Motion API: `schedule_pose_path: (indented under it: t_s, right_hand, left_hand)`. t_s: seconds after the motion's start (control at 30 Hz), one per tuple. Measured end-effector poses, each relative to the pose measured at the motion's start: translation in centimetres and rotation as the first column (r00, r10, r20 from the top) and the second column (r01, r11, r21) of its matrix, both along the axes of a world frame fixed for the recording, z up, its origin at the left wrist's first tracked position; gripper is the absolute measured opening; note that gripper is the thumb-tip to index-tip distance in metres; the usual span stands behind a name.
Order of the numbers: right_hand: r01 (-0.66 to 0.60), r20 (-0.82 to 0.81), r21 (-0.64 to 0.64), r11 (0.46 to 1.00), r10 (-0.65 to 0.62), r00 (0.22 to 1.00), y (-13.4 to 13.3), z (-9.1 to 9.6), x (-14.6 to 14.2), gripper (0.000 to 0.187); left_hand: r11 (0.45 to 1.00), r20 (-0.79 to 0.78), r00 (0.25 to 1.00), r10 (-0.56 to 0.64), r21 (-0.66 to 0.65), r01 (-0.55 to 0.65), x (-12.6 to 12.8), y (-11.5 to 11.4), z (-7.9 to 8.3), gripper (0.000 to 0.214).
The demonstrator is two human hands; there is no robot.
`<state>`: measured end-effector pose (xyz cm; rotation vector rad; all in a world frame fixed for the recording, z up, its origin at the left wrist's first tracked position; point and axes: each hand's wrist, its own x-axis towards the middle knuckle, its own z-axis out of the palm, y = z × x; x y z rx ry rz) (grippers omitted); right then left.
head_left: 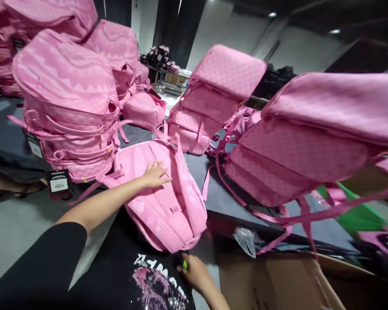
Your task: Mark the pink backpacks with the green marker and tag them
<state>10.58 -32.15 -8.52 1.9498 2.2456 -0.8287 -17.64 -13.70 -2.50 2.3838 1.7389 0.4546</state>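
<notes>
A pink backpack (pixel 168 202) lies back-side up on the dark table (pixel 220 193) right in front of me, its lower end hanging over the near edge. My left hand (pixel 155 174) rests flat on its padded back panel, fingers stretched out. My right hand (pixel 192 269) is low by the bag's bottom edge, fingers curled around a small bright green thing (pixel 184 264) that I cannot make out.
Stacks of pink backpacks stand at the left (pixel 67 103), centre (pixel 213 99) and right (pixel 310 142), with loose straps trailing. An open cardboard box (pixel 278 280) sits below the table edge on the right. A hang tag (pixel 58 184) dangles from the left stack.
</notes>
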Motion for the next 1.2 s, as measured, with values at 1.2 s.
schedule_pose_path:
  t_s: [1.2]
  right_hand:
    - [0.566, -0.845, 0.331, 0.755, -0.030, 0.534, 15.6, 1.8, -2.9, 0.054]
  left_hand:
    - [0.686, -0.039, 0.887, 0.460, 0.650, -0.327, -3.8, -0.2, 12.6, 0.068]
